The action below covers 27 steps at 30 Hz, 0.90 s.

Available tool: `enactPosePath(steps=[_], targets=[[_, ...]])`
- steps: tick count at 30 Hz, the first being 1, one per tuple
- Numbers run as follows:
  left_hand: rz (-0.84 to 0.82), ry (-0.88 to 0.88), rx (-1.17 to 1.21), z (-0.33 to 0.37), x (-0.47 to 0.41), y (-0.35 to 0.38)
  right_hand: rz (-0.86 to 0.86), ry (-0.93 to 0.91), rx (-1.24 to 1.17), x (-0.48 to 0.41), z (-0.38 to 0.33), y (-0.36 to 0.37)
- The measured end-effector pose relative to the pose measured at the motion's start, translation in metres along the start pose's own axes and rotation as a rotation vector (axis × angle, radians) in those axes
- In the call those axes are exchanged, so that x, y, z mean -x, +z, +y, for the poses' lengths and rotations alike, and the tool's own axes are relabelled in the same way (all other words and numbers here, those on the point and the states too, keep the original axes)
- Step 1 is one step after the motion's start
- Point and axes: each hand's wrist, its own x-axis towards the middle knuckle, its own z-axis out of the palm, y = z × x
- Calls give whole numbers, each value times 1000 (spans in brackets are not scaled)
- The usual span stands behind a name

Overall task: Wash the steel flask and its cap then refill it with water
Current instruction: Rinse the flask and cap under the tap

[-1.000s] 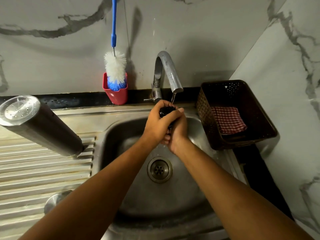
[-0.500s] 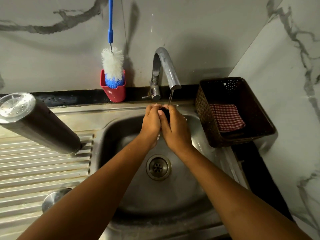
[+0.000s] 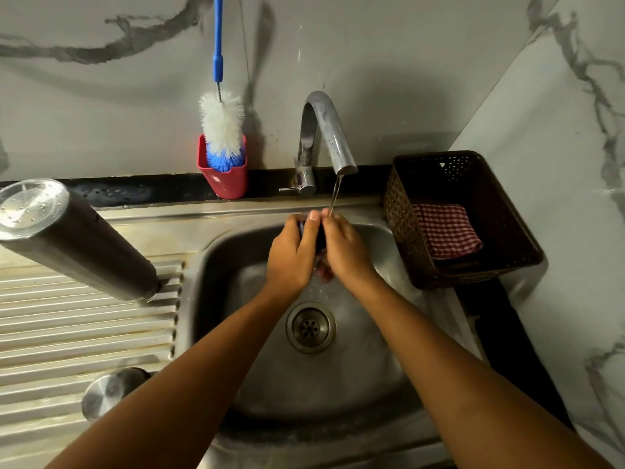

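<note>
The steel flask stands upside down on the ribbed drainboard at the left, its wet base facing up. Over the sink basin, my left hand and my right hand are pressed together around a small dark cap, of which only a sliver shows between the fingers. A thin stream of water runs from the steel tap onto my fingertips and the cap. Drops fall below my hands.
A round steel lid lies on the drainboard near my left forearm. A bottle brush stands in a red cup behind the sink. A brown basket with a red checked cloth sits at the right. The drain is below my hands.
My left hand was on top of the cap with the right hand beneath; now the hands sit side by side around it, rubbing it under the stream.
</note>
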Motion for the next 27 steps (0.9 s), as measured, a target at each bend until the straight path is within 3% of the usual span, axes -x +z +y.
enactPosePath(steps=[2,4,6,10,12,15,19,20,22,25,27], targets=[[83,-52,-70,1,-1,-1,93,-266,488,1,8,-3],[55,-124,-98,-2,-4,-2,139,-483,687,1,16,-7],[0,-245,11,-4,-4,2,111,-592,704,-3,22,-6],[87,-653,523,5,-14,12,-56,-539,470,5,26,4],[90,-707,613,4,-18,14,-70,-570,437,14,30,5],[18,-494,316,1,-14,19,-110,-457,379,14,24,2],[-20,-261,279,14,7,27,-104,126,-32,-18,-12,-11],[-23,-233,271,14,7,28,-128,199,-95,-20,-16,-13],[-13,-193,245,12,2,26,-102,104,-54,-17,-17,-10],[18,-290,287,11,-10,21,-9,-224,-12,5,-2,7],[28,-352,349,11,-12,19,-41,-278,40,15,6,15]])
